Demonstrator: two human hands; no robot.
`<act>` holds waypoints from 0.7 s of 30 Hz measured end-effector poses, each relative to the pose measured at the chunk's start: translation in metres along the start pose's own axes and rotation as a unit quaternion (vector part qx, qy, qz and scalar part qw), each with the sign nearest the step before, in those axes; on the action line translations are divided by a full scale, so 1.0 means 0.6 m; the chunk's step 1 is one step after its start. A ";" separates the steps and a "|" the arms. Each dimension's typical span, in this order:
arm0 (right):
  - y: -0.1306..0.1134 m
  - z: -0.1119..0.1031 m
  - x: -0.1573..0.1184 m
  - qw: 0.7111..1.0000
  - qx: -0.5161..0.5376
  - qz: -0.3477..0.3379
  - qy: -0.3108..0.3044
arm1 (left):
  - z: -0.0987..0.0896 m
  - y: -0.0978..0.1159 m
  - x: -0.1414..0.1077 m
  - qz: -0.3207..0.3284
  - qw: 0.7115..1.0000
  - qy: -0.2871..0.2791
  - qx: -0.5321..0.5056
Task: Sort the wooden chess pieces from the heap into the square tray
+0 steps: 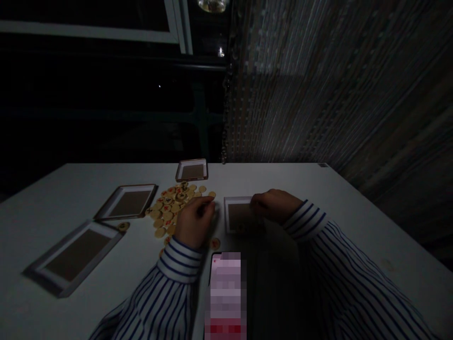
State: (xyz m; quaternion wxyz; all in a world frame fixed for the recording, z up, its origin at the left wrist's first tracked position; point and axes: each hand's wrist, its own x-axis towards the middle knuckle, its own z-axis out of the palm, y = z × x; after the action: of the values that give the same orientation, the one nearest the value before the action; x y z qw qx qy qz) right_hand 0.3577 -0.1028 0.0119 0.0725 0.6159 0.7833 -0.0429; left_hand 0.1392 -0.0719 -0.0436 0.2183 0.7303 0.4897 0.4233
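Note:
My left hand is over the right side of a pile of round wooden pieces with red and dark markings. Its thumb and fingertips are curled close together, and whatever lies between them is too dark to make out. Over the right part of a shallow open box is my right hand, its fingers curled; anything inside them is hidden. A small round piece shows faintly in that box. One loose piece lies on the white table just right of my left wrist.
Another shallow box stands at the table's far edge. Two more, a middle-left one and a larger one, lie at the left, with one piece beside them. A phone is near the front; a bead curtain hangs behind.

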 end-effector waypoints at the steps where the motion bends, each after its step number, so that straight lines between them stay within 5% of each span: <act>1: -0.002 -0.003 -0.001 1.000 0.005 0.000 0.003 | -0.006 0.001 0.002 -0.012 1.000 0.005 -0.011; 12: -0.021 -0.023 -0.014 0.994 0.009 -0.032 0.102 | -0.098 0.009 0.018 -0.089 0.994 0.055 -0.033; 21: -0.050 -0.025 -0.012 0.989 0.013 -0.078 0.128 | -0.164 -0.031 0.021 -0.114 0.989 0.082 -0.034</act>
State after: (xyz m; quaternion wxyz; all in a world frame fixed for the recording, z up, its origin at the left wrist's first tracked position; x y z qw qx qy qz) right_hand 0.3294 -0.1148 0.0273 -0.0401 0.5544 0.8310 0.0203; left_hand 0.0497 -0.0624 0.0014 0.2496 0.6245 0.5713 0.4704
